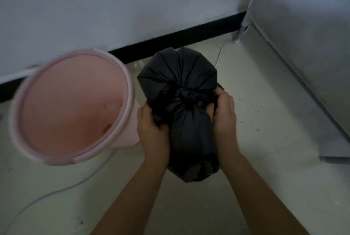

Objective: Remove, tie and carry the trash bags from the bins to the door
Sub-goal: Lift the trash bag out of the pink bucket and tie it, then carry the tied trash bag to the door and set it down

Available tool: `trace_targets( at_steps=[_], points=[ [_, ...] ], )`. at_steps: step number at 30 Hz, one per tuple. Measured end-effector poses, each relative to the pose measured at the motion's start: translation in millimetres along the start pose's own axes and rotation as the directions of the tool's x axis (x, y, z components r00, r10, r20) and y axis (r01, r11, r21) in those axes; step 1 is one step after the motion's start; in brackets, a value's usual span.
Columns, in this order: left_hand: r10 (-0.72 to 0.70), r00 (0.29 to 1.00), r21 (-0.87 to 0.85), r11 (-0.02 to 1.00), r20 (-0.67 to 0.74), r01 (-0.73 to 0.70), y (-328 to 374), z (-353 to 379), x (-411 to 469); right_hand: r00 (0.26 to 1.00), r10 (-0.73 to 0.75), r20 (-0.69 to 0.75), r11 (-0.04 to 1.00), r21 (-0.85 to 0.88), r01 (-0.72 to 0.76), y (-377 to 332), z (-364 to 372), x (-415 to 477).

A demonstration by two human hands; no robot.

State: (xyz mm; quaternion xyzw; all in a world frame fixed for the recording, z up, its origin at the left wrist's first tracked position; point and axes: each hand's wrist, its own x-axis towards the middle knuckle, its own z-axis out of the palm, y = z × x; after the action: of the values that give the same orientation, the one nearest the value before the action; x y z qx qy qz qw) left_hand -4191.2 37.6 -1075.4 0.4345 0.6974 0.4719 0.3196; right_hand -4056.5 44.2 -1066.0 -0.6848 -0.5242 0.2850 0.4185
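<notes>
A full black trash bag (178, 75) stands on the pale floor in the middle of the view, its neck gathered into a knot (189, 95) on top. My left hand (151, 128) grips the bag's plastic on the left of the knot. On the right of the knot my right hand (224, 113) pinches the plastic. A pink round bin (125, 90) stands just left of the bag, with no liner and nothing large inside.
A white wall with a black baseboard (170, 38) runs behind the bin and bag. A grey appliance or cabinet side (303, 54) fills the right. A thin white cable (220, 53) trails on the floor behind the bag, another cable (56, 191) curves at the lower left.
</notes>
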Motion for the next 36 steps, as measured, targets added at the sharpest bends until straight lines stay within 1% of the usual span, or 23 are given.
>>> trace_targets(
  at_steps=[3,6,8,10,12,13,15,16,17,18,20,21,23,25,27,28,30,31,32,34,36],
  points=[
    [0.035,0.999,-0.028,0.999,0.012,-0.035,75,-23,0,1.000,0.028,0.008,0.999,0.022,-0.028,-69,-39,5],
    [0.032,0.999,-0.024,0.999,0.036,-0.031,175,-48,1,0.998,0.063,0.013,0.997,0.052,-0.064,-154,-92,14],
    [0.052,0.997,-0.083,0.995,0.055,-0.047,260,-65,1,0.999,0.050,0.020,0.998,0.046,-0.051,-224,-142,29],
    [0.099,0.990,-0.071,0.993,0.098,-0.092,339,-82,-4,0.999,0.037,0.031,0.996,0.075,-0.039,-292,-187,38],
    [0.117,0.982,-0.047,0.993,0.146,-0.111,438,-100,-8,0.996,0.078,0.040,0.976,0.201,-0.084,-378,-251,52],
    [0.144,0.980,-0.023,0.990,0.136,-0.142,475,-106,-10,0.993,0.105,0.044,0.957,0.268,-0.113,-407,-272,56],
    [0.231,0.965,-0.027,0.973,0.122,-0.230,572,-122,-15,0.992,0.129,0.016,0.919,0.374,-0.125,-482,-336,67],
    [0.270,0.954,-0.045,0.963,0.130,-0.267,608,-129,-18,0.993,0.114,0.001,0.910,0.402,-0.105,-509,-358,69],
    [0.307,0.940,-0.084,0.951,0.149,-0.297,648,-139,-22,0.997,0.068,-0.038,0.922,0.384,-0.048,-537,-385,70],
    [0.330,0.927,-0.126,0.942,0.176,-0.312,679,-148,-24,0.997,0.007,-0.082,0.948,0.317,0.019,-561,-409,69],
    [0.339,0.913,-0.181,0.936,0.228,-0.302,720,-160,-28,0.988,-0.095,-0.119,0.973,0.199,0.118,-589,-445,64],
    [0.328,0.910,-0.208,0.937,0.254,-0.280,739,-167,-32,0.985,-0.120,-0.125,0.973,0.181,0.142,-600,-464,58],
    [0.317,0.895,-0.294,0.929,0.314,-0.226,772,-184,-44,0.971,-0.153,-0.184,0.975,0.130,0.178,-616,-500,38],
    [0.373,0.857,-0.366,0.899,0.356,-0.240,792,-198,-58,0.958,-0.141,-0.249,0.978,0.118,0.174,-624,-529,12],
    [0.483,0.775,-0.405,0.856,0.407,-0.320,799,-206,-74,0.945,-0.114,-0.308,0.977,0.137,0.163,-627,-550,-22],
    [0.540,0.711,-0.441,0.827,0.451,-0.349,799,-209,-85,0.937,-0.087,-0.339,0.979,0.145,0.144,-628,-557,-45],
    [0.649,0.536,-0.485,0.760,0.539,-0.433,799,-209,-109,0.907,-0.044,-0.418,0.992,0.091,0.091,-628,-568,-92],
    [0.687,0.437,-0.489,0.724,0.581,-0.487,799,-206,-123,0.888,-0.024,-0.460,0.998,0.037,0.046,-627,-574,-116],
    [0.704,0.355,-0.490,0.694,0.615,-0.528,799,-201,-137,0.872,-0.012,-0.490,1.000,-0.028,-0.002,-626,-581,-140],
    [0.714,0.206,-0.520,0.648,0.669,-0.557,802,-195,-180,0.823,-0.002,-0.568,0.974,-0.187,-0.126,-623,-601,-197],
    [0.739,0.139,-0.542,0.595,0.659,-0.594,806,-194,-224,0.773,-0.018,-0.634,0.899,-0.348,-0.264,-621,-621,-249]
  ],
)
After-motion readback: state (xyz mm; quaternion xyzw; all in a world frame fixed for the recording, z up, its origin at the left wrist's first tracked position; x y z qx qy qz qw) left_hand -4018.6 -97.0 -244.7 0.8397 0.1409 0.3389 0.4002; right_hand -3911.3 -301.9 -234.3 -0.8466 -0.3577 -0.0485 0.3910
